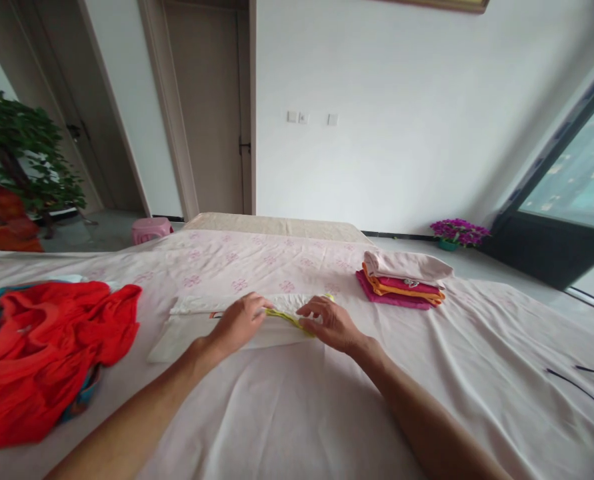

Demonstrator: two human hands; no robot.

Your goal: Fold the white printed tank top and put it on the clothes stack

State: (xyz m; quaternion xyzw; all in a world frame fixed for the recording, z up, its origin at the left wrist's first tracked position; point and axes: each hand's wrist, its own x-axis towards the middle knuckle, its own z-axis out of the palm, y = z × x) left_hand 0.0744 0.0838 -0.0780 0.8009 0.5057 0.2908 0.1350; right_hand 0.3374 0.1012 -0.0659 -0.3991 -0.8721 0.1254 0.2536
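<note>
A white garment [271, 339] lies flat and partly folded on the pale pink sheet in front of me. It has a yellow-green edge [285, 317] and a small printed mark near its left part. My left hand [241, 321] pinches one end of that yellow-green edge between thumb and fingers. At the edge's other end, my right hand [331, 323] has its fingers curled down and closed on the fabric. Both hands hide parts of the garment, so its exact kind is unclear.
Red clothing [61, 353] lies heaped at the left over teal fabric. To the right sits a stack of folded clothes [401, 280], pink on top. The sheet [277, 427] has loose wrinkles. Beyond are a pink stool [151, 230] and purple flowers [459, 231].
</note>
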